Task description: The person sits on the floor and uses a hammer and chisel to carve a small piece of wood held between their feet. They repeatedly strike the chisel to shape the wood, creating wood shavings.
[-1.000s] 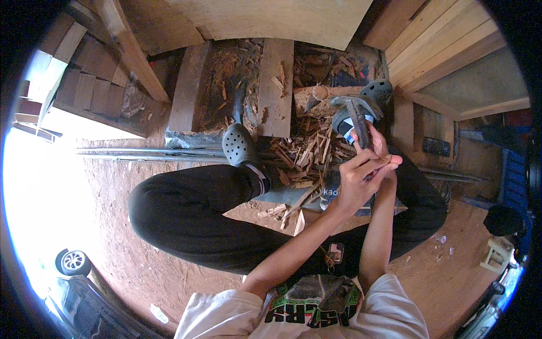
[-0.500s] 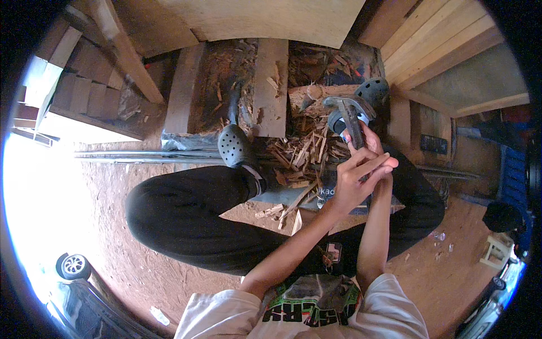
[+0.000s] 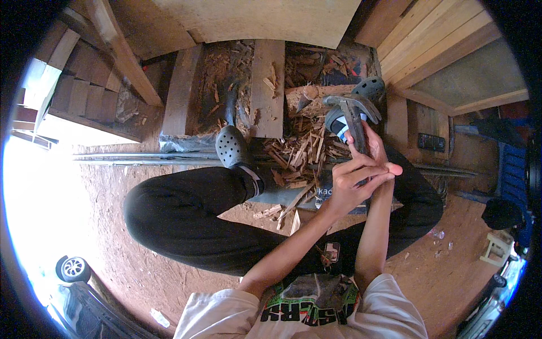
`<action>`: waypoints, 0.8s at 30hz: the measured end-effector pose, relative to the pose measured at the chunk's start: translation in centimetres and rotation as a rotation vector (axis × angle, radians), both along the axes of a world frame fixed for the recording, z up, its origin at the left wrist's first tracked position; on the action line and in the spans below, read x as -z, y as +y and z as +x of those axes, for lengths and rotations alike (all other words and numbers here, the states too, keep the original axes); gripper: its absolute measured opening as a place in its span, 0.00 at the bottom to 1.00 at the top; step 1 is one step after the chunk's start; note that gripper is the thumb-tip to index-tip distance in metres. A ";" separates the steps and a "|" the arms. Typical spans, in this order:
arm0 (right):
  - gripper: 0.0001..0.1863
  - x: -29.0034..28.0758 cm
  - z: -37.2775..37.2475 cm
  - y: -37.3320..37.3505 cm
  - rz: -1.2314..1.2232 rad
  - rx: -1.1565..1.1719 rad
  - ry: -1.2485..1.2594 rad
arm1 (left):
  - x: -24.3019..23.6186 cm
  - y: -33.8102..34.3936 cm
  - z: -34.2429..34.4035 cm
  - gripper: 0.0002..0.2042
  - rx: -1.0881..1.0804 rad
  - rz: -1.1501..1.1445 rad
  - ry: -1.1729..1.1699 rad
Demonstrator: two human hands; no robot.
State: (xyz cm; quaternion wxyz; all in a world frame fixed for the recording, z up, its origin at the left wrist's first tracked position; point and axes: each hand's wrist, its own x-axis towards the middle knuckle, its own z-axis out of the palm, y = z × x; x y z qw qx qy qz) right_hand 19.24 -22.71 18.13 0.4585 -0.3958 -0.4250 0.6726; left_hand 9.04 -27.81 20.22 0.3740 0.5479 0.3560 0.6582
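My right hand is closed round the dark handle of a hammer, whose curved metal head points away from me, over my right shoe. My left hand reaches across from the left, its fingers bent and laid over the base of my right hand and wrist. A reddish fingertip shows at the right end of this overlap. Part of the handle is hidden behind my fingers. Past the hammer, a rough piece of log lies among splintered wood chips.
A grey clog is on my left foot, another on my right. Wooden planks run between the chips. Wooden panels stand ahead, framed boards at the right. A toy-like car sits lower left, a blue plastic chair far right.
The view has shifted slightly. My left fingers have slid a little over my right wrist, and the hammer has shifted slightly; the grip on it is the same.
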 end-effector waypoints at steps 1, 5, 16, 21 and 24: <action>0.28 -0.1 0.0 0.0 -0.015 -0.001 -0.031 | -0.2 0.0 -0.1 0.10 -0.001 0.008 0.005; 0.26 -0.5 0.1 -0.4 -0.001 -0.059 0.071 | -1.1 0.4 -0.9 0.08 0.086 -0.040 -0.016; 0.39 0.0 1.0 0.0 0.005 -0.130 -0.256 | -2.4 3.0 -3.5 0.07 0.324 0.067 0.137; 0.30 0.7 0.2 -0.5 0.071 -0.061 -0.099 | -3.2 3.5 -4.7 0.06 0.357 0.100 0.318; 0.28 0.6 -0.2 -0.7 0.042 -0.040 -0.084 | -3.4 3.6 -5.0 0.07 0.362 0.103 0.372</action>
